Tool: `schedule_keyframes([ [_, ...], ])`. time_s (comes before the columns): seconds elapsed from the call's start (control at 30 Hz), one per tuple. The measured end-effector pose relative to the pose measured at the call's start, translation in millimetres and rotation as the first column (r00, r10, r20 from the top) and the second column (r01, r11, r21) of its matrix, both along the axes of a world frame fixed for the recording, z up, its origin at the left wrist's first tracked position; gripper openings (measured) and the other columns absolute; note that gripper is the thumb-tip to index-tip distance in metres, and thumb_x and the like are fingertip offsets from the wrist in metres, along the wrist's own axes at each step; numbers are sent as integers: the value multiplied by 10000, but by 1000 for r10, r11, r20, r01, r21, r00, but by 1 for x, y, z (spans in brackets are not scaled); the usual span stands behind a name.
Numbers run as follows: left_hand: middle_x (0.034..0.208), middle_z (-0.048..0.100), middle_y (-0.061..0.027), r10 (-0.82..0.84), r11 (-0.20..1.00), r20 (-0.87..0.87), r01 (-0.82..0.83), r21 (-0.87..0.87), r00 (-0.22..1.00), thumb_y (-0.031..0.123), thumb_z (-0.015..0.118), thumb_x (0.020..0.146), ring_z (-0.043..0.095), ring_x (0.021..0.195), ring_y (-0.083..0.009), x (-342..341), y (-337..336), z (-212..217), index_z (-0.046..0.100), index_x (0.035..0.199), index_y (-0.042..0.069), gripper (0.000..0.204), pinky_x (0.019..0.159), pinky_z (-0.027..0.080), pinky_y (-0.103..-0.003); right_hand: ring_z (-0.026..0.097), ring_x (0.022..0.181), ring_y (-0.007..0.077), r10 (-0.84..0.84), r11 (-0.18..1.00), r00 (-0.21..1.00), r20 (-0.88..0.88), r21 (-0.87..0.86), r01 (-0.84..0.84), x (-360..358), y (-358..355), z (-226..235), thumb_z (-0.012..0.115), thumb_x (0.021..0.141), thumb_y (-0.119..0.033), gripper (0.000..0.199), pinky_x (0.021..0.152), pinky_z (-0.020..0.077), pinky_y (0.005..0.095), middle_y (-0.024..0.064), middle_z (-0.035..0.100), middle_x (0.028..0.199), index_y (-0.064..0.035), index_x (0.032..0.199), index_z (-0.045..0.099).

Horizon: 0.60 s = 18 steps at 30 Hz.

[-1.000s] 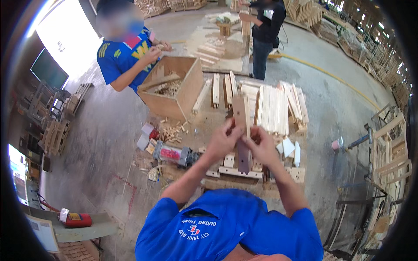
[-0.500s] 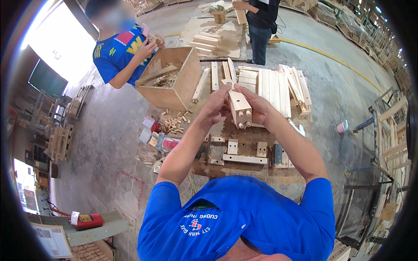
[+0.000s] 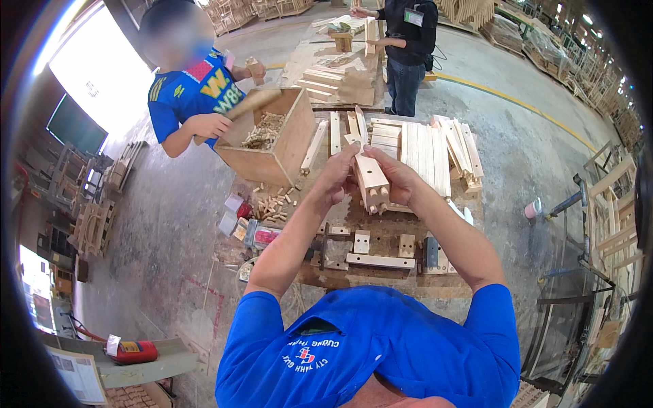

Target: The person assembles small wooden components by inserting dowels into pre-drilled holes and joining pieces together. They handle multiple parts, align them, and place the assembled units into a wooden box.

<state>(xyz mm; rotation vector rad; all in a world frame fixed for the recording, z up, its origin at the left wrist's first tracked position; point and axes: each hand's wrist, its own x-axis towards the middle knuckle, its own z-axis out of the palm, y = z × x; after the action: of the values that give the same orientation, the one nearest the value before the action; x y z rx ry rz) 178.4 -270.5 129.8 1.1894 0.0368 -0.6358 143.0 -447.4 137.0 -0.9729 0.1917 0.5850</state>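
Observation:
A bundle of pale wooden pieces (image 3: 371,174) is held in front of me, with round dowels sticking out of the ends nearest me. My left hand (image 3: 338,175) is closed around its left side, and my right hand (image 3: 400,178) grips the right side, thumbs toward the far end. A hole shows on the top face. How many pieces make up the bundle is partly hidden by my fingers. Below, on the worktable, lies a wooden jig (image 3: 381,261) of blocks and a long bar. Loose wooden dowels (image 3: 273,206) are scattered left of my left hand.
A wooden box (image 3: 275,162) of dowels stands at the far left; a co-worker (image 3: 197,88) beside it holds a wooden board (image 3: 253,103). Flat wooden slats (image 3: 425,156) lie beyond my right hand. Plastic containers (image 3: 264,234) sit near my left forearm. Another person (image 3: 406,54) stands farther back.
My hands keep their hold on the bundle, almost unmoved. The co-worker's near hand has dropped from chest height to the board, which is now raised at the box. The view has shifted slightly.

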Motion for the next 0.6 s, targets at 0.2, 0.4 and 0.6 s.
schedule_keyframes([
  [0.2,892,721,-105,-45,943,-113,5,-333,993,519,605,1051,750,743,-219,-18,-6,-8,636,1130,33,494,645,662,-341,698,710,138,-8,941,984,180,-332,68,-25,11,20,675,1004,-531,520,559,582,339,49,713,924,-44,1185,685],
  [0.4,1022,696,-185,72,890,-219,-162,-425,973,445,616,1040,734,873,-290,-53,0,-30,584,1171,-43,506,772,657,-429,665,688,119,75,863,953,292,-498,84,-81,13,-11,662,1055,-421,346,591,557,274,19,727,907,-85,1118,715],
  [0.6,937,690,-139,217,931,-236,-274,-242,947,460,604,1055,710,752,-233,-59,41,-42,603,1111,-45,508,672,664,-365,719,859,143,54,778,967,250,-618,117,-156,-113,-42,712,1010,-293,308,696,592,285,58,753,938,-60,1210,735],
])
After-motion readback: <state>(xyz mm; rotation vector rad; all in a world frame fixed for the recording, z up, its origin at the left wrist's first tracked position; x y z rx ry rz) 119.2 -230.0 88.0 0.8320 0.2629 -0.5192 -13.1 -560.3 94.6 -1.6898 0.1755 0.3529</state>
